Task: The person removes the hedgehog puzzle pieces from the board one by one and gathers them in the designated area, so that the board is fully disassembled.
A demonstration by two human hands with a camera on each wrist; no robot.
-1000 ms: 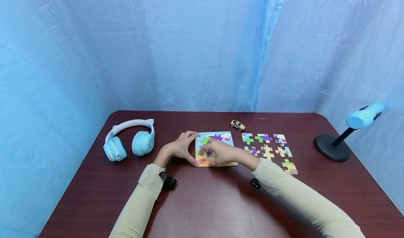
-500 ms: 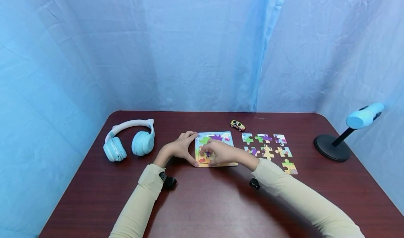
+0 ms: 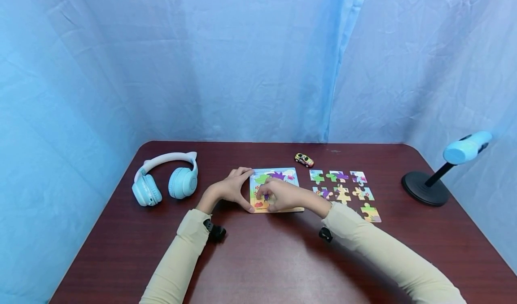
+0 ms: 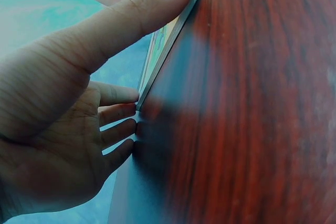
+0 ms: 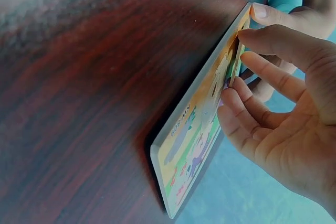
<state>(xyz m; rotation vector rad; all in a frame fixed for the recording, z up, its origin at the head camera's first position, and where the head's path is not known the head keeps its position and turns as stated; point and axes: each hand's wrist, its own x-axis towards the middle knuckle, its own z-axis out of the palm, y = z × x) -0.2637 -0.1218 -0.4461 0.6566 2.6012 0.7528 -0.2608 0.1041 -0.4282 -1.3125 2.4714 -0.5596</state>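
Note:
A square jigsaw board [image 3: 296,179] with a colourful cartoon picture lies on the table. My left hand [image 3: 232,188] spans its left edge, thumb at the near corner and straight fingertips against the far one. Over the left-middle part of the board, my right hand [image 3: 284,195] pinches a small puzzle piece [image 5: 235,70] between thumb and fingers, seen tilted at the board's surface in the right wrist view. My fingers hide most of that piece. To the right of the board, several loose puzzle pieces [image 3: 341,193] lie in rows, the nearest partly beside the right sleeve.
A toy car [image 3: 304,160] sits behind the board. White and blue headphones [image 3: 182,183] lie at the left of the dark wooden table [image 3: 258,259]. At the right stands a light blue microphone [image 3: 460,153] on a round black base [image 3: 424,189]. Blue curtains hang behind.
Almost nothing differs: the fingers of my right hand shift very slightly over the board. My left hand, the board and the loose pieces stay where they were.

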